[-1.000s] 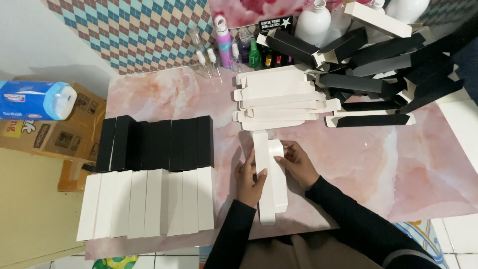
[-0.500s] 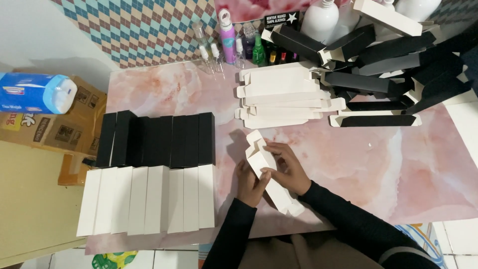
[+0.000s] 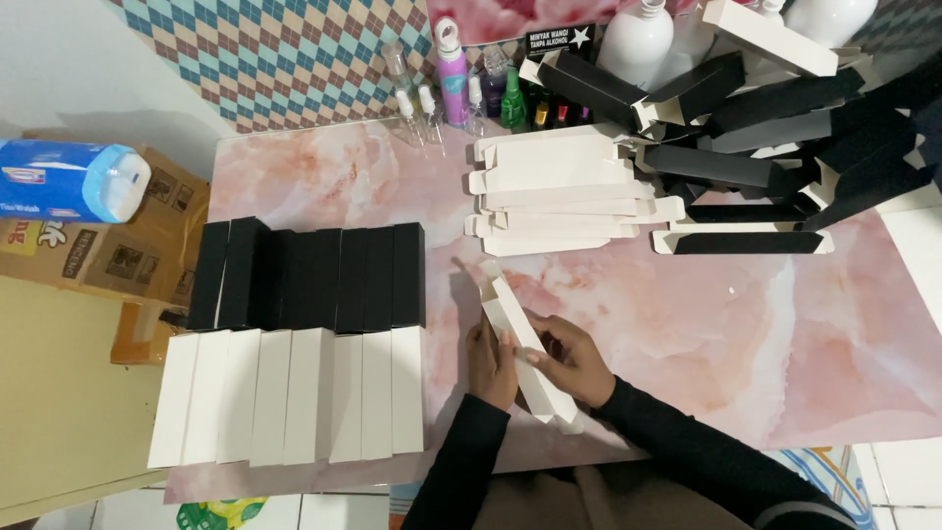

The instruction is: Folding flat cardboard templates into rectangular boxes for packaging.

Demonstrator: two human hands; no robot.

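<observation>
A long white carton (image 3: 520,339) lies slanted between both hands, near the front edge of the pink marble table (image 3: 687,324). My left hand (image 3: 488,363) grips its left side and my right hand (image 3: 569,358) grips its right side. The far end flaps of the carton stand open. To the left sit a row of white boxes (image 3: 289,395) and behind them a row of black boxes (image 3: 309,277), all folded up.
A stack of flat white cartons (image 3: 559,191) lies at the back centre. A heap of black cartons (image 3: 775,128) fills the back right. Small bottles (image 3: 461,83) stand along the patterned wall. A cardboard box and a blue tissue pack (image 3: 69,182) sit left.
The white carton has been turned from lying straight to slanting, its far end leaning left. Both hands shifted along it toward me and the camera drifted slightly.
</observation>
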